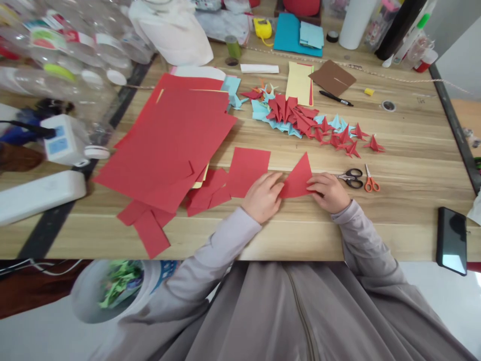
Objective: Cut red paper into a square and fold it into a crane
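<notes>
A red sheet of paper (299, 178), folded into a triangle, lies near the table's front edge between my two hands. My left hand (262, 198) grips its lower left corner, fingers bent and close together. At the right side, my right hand (330, 193) pinches the edge between thumb and fingers. Beside my left hand rests a flat square of red paper (248, 168), partly under the fingers. Just beyond my right hand are black-handled scissors (353, 178), their blades partly hidden by it, and small orange-handled scissors (371, 183).
Large red sheets (173, 135) and red offcuts (152, 233) cover the left side. Folded red paper cranes (341, 136) and light blue ones lie behind my hands. A black pen (336, 98), a phone (452, 240) and plastic bottles (75, 85) are around; a bin (84, 296) stands below.
</notes>
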A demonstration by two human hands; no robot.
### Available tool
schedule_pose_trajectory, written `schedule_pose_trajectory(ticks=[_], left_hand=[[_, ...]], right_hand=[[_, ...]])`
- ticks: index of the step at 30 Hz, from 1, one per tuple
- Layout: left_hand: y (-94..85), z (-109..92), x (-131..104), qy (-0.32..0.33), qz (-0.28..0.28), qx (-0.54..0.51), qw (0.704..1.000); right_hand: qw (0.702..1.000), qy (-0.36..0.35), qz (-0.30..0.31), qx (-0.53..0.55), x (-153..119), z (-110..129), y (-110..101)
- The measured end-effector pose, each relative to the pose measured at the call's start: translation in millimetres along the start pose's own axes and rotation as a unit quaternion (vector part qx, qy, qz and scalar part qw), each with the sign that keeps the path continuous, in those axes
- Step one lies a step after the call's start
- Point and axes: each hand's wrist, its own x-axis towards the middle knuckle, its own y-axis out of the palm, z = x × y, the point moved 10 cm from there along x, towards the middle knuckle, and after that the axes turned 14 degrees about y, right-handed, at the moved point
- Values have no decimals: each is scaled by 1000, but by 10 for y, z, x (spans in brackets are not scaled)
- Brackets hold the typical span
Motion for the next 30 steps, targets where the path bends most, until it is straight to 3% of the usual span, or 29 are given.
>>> schedule_pose_trajectory(ticks=[3,9,16,24,30], left_hand=[[-73,124,-77,-45,-37,-2,998],[-25,113,-50,-17,-50,-43,998],[-79,155,-35,-41,-72,-79,993],[-70,326,-68,-177,-45,-108,977],[11,345,-69,-217,-10,-78,973]], right_hand=[[1000,-6,1,-7,-13,34,-10],[1000,26,8,-6,-14,18,-35],[994,99,-26,29,30,-82,-137],[967,237,-90,2,85,-192,-155],[956,251,-120,-89,82,-90,-166]])
